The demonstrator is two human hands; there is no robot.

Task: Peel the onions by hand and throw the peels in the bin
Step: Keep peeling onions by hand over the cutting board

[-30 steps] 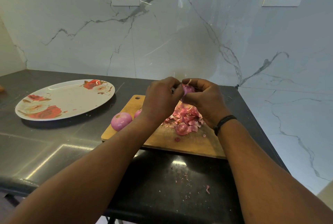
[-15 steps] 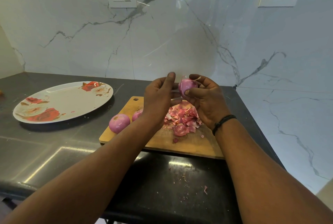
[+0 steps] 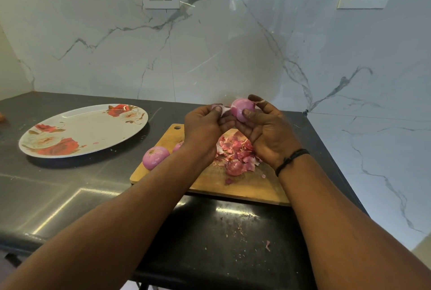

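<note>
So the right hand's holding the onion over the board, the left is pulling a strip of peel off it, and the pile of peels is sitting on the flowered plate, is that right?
Not quite. In the head view the pile of peels lies on the board, not on the plate. The rest holds: the right hand holds the onion, and the left hand pulls a strip of peel off it.

I see a dark, glossy desk (image 3: pixel 70 196) set into a marble-walled corner. Directly below my two grips a wooden cutting board (image 3: pixel 245 187) lies flat on it. Well off to the left of my left grip sits a flowered oval plate (image 3: pixel 81 131). Nearer me than the board, small peel scraps (image 3: pixel 267 245) and crumbs speckle the dark surface.
</note>
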